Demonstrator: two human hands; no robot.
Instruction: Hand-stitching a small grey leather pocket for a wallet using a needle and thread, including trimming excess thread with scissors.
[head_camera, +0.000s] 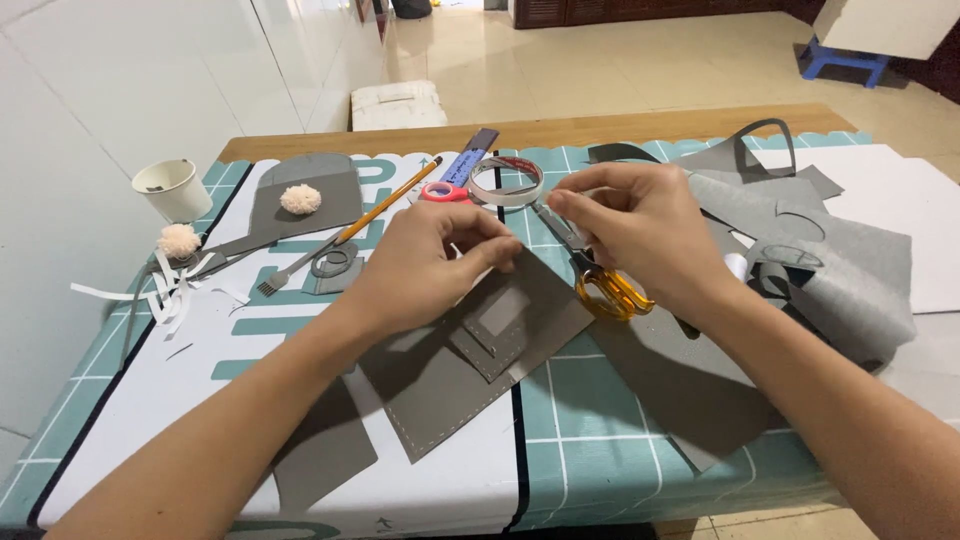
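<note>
Grey felt, cut into a diamond-shaped panel (470, 360) with a line of pale stitch marks along its edges and a smaller square patch at its middle, was laid flat on the surface (590, 440), near the front edge and directly under both hands. The left hand (425, 265) was pressed onto the panel's upper corner, fingers curled and its grip closed on the felt there. The right hand (640, 235) was held just above that same corner, thumb and forefinger narrowed to a pinch on something too small to be made out. The felt was judged light, soft and limp, likely to fold or drag if lifted by one tip, so it would best be taken near a stitched edge, with the other hand laid flat on it. Yellow-handled scissors (605, 285) were seen just beside the right hand, partly under it. A pencil (385, 205) and a roll of tape (507, 182) were set farther back.
</note>
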